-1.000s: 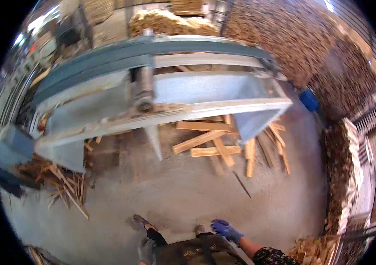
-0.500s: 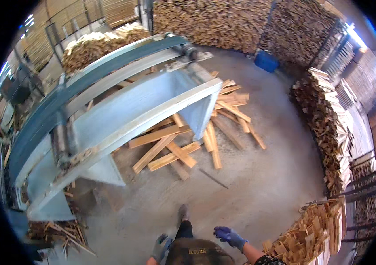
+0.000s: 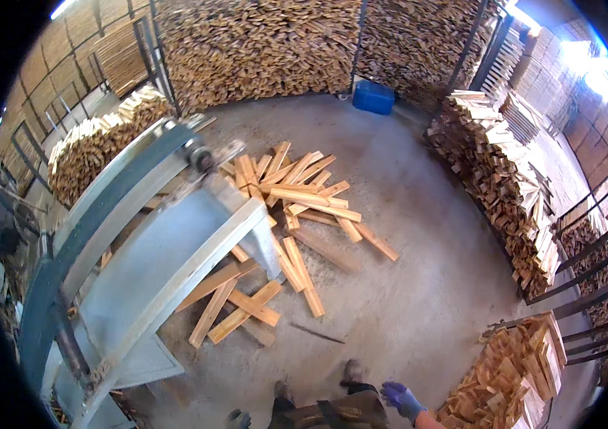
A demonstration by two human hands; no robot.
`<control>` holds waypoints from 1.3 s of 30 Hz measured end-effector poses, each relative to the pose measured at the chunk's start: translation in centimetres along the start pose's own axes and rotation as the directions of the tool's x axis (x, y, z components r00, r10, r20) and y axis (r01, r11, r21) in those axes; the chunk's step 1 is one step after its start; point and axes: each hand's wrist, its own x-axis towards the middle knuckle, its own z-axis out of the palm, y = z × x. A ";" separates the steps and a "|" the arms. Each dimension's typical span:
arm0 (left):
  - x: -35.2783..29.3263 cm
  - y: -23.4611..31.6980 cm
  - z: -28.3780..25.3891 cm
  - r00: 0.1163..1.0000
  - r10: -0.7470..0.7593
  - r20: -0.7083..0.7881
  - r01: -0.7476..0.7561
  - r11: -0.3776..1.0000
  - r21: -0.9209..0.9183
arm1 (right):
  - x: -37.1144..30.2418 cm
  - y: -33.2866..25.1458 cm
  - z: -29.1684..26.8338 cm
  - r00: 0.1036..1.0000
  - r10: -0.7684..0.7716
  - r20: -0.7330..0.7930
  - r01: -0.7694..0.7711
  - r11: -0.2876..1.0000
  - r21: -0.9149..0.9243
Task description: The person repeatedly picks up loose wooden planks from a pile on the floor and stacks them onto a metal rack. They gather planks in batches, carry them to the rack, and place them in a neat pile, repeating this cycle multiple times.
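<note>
My right hand (image 3: 402, 402), in a blue-purple glove, hangs at the lower edge right of my body. Its fingers are apart and hold nothing. At the bottom edge to the left, only the top of my gloved left hand (image 3: 238, 419) shows; its fingers look loose, and I see nothing in them. Ahead on the concrete floor lies a loose heap of short wooden boards (image 3: 311, 196), well beyond both hands. A pale blue metal conveyor frame (image 3: 175, 286) with a dark belt (image 3: 93, 214) stands on the left, partly over the boards. A stack of cut wood (image 3: 507, 372) is nearest my right hand.
A thin dark strip (image 3: 317, 333) lies on the floor before my feet. More stacked wood (image 3: 497, 193) lines the right side, beside curved dark metal bars (image 3: 590, 307). High wood stacks (image 3: 261, 53) and a blue plastic container (image 3: 373, 96) stand at the back.
My view has turned to the right and moved forward, so the conveyor and boards sit further left. My left hand has dropped mostly out of the picture. Both feet now show.
</note>
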 end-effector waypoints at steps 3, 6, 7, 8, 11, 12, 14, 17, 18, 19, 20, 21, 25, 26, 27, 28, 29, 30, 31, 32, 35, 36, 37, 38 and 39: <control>8.3 0.0 5.7 0.948 0.246 0.204 -0.251 0.968 0.000 | 7.4 12.4 -13.6 0.957 -0.228 0.178 0.255 0.955 -0.148; 8.8 10.0 15.2 0.970 0.182 0.160 -0.180 0.983 -0.027 | 9.2 8.2 -16.5 0.999 0.005 0.053 0.023 0.855 -0.519; 7.1 14.3 19.3 0.994 0.023 0.106 -0.015 0.997 -0.079 | 4.6 -1.5 -14.1 0.977 0.206 -0.062 -0.207 0.819 -0.535; 5.6 17.1 22.9 0.984 -0.157 0.082 0.167 0.978 -0.125 | 6.4 -2.4 -17.5 0.989 0.124 0.084 -0.036 0.744 -0.668; 6.1 20.5 31.3 0.961 -0.116 0.249 0.165 0.968 -0.186 | 14.0 -7.0 -23.8 0.967 -0.256 -0.005 0.211 0.807 -0.552; 6.6 22.2 34.7 0.958 -0.118 0.263 0.139 0.988 -0.063 | 15.9 -10.3 -25.0 0.923 -0.377 -0.073 0.314 0.851 -0.422; 6.3 25.4 39.9 0.953 -0.135 0.272 0.161 0.984 -0.075 | 17.6 -21.8 -24.5 0.909 -0.413 -0.050 0.331 0.792 -0.513; 8.2 27.7 45.7 0.946 -0.108 0.304 0.167 0.970 -0.177 | 22.3 -33.0 -24.5 0.813 -0.582 -0.005 0.551 0.772 -0.317; 9.1 28.0 47.5 0.948 -0.089 0.307 0.165 0.959 -0.231 | 22.9 -36.3 -24.1 0.837 -0.547 -0.014 0.533 0.822 -0.198; 10.2 28.3 49.3 0.952 -0.119 0.283 0.181 0.962 -0.205 | 23.3 -39.8 -24.0 0.861 -0.508 0.022 0.497 0.830 -0.254; 11.5 28.4 51.0 0.952 -0.153 0.264 0.203 0.963 -0.176 | 24.3 -42.3 -24.0 0.882 -0.468 0.050 0.460 0.832 -0.311; 12.7 29.0 52.3 0.949 -0.188 0.255 0.229 0.963 -0.141 | 26.3 -43.5 -24.2 0.881 -0.467 0.080 0.468 0.831 -0.300; 15.9 26.1 56.7 0.895 -0.139 0.424 0.284 0.910 -0.301 | 34.1 -42.4 -27.5 0.946 -0.311 0.094 0.324 0.893 -0.313; 15.7 31.0 59.1 0.936 -0.238 0.259 0.301 0.923 -0.240 | 35.9 -42.1 -28.9 0.959 -0.263 0.106 0.283 0.892 -0.351; 16.2 31.2 60.4 0.936 -0.285 0.205 0.333 0.906 -0.262 | 38.5 -41.9 -28.8 0.966 -0.228 0.121 0.256 0.899 -0.354; 17.4 31.1 61.0 0.928 -0.339 0.156 0.371 0.884 -0.283 | 40.7 -42.1 -27.6 0.974 -0.186 0.128 0.221 0.906 -0.361; 18.3 31.2 61.2 0.930 -0.337 0.144 0.365 0.887 -0.284 | 42.5 -43.1 -26.5 0.976 -0.154 0.155 0.213 0.827 -0.520; 18.9 30.6 61.5 0.926 -0.345 0.153 0.376 0.880 -0.291 | 45.4 -41.3 -27.0 0.976 -0.121 0.183 0.179 0.921 -0.346; 19.0 30.1 62.8 0.926 -0.343 0.159 0.377 0.874 -0.306 | 47.0 -42.3 -26.5 0.963 -0.100 0.251 0.201 0.885 -0.421; 18.7 29.3 63.3 0.906 -0.409 0.110 0.422 0.852 -0.310 | 48.1 -42.8 -25.8 0.945 -0.072 0.320 0.229 0.842 -0.489; 23.0 27.6 67.1 0.867 -0.498 -0.025 0.470 0.832 -0.295 | 59.5 -38.3 -28.1 0.914 -0.101 0.394 0.306 0.807 -0.504; 24.9 27.1 68.3 0.880 -0.472 -0.052 0.433 0.842 -0.321 | 61.5 -38.7 -26.9 0.884 -0.108 0.454 0.365 0.767 -0.528; 26.9 26.6 69.4 0.890 -0.449 -0.079 0.398 0.850 -0.344 | 63.4 -39.3 -26.0 0.925 0.146 0.350 0.006 0.917 -0.398; 28.3 25.9 69.8 0.891 -0.443 -0.098 0.384 0.851 -0.360 | 64.7 -39.6 -24.6 0.929 0.180 0.323 0.021 0.846 -0.532; 30.4 25.6 70.3 0.869 -0.488 -0.086 0.399 0.793 -0.460 | 66.6 -39.9 -23.5 0.933 0.205 0.296 0.044 0.751 -0.659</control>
